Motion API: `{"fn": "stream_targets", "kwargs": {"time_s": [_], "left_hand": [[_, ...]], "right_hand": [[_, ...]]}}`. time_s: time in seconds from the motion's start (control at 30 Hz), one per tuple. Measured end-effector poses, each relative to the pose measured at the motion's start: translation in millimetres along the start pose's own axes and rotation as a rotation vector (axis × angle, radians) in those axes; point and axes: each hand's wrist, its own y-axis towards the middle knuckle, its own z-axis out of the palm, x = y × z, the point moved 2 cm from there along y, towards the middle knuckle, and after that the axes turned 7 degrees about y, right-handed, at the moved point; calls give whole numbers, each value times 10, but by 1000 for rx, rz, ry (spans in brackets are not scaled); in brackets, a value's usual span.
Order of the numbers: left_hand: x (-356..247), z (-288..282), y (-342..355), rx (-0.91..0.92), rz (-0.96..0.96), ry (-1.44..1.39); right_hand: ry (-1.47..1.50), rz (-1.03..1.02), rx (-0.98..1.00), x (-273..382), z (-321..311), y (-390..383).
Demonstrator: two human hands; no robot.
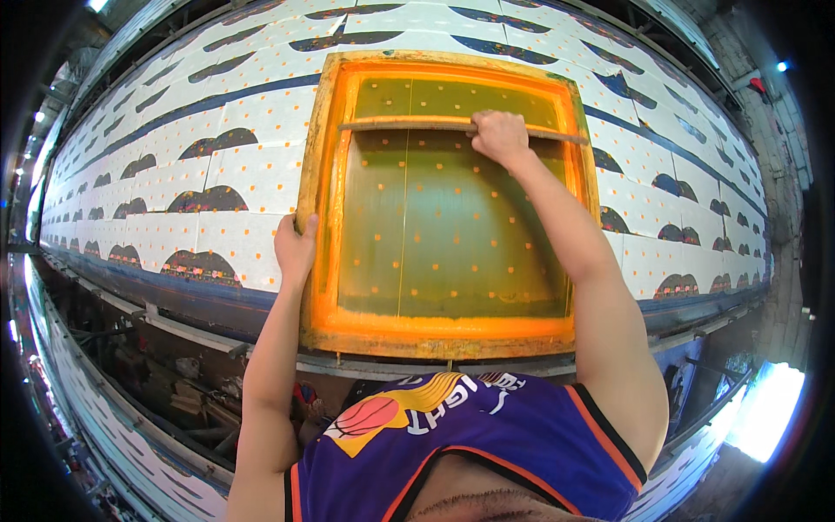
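Note:
A wooden-framed printing screen (452,346) lies flat on a long table, its rim smeared with bright orange ink. The mesh (461,226) is olive green, dotted with small orange marks. Across its far part runs a long squeegee (404,124), reaching nearly from one side of the frame to the other. My right hand (502,137) is closed around the squeegee right of its middle, with the arm stretched forward over the mesh. At the frame's left side, my left hand (297,248) grips the wooden edge; its fingertips are partly hidden.
White fabric pieces (239,165) with dark curved cut-outs and small orange dots cover the table on both sides. A metal rail (200,335) runs along the near table edge. Beneath it lies dark clutter (187,391). A brick wall (757,104) stands at far right.

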Motion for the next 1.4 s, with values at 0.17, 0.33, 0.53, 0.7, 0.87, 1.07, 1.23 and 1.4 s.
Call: {"fn": "stream_targets", "kwargs": {"time_s": [0.17, 0.33, 0.53, 0.7, 0.87, 1.07, 1.23, 1.4], "left_hand": [[42, 30, 15, -19, 11, -30], [-78, 19, 11, -1, 6, -49], [-96, 19, -1, -43, 22, 15], [-28, 22, -4, -11, 2, -29], [84, 97, 33, -45, 60, -3], [77, 96, 67, -67, 95, -44], [158, 108, 84, -67, 123, -53], [79, 23, -17, -11, 111, 41]], "right_hand": [[-42, 26, 19, -375, 64, 808], [-39, -4, 27, -570, -53, 1192], [5, 28, -8, -609, -223, 1341], [-20, 42, 64, -592, -68, 1360], [-18, 57, 86, -341, -75, 832], [-29, 90, 153, 362, -343, -498], [86, 83, 109, 1053, -460, -1816], [107, 60, 2, 1684, -588, -2959]]}}
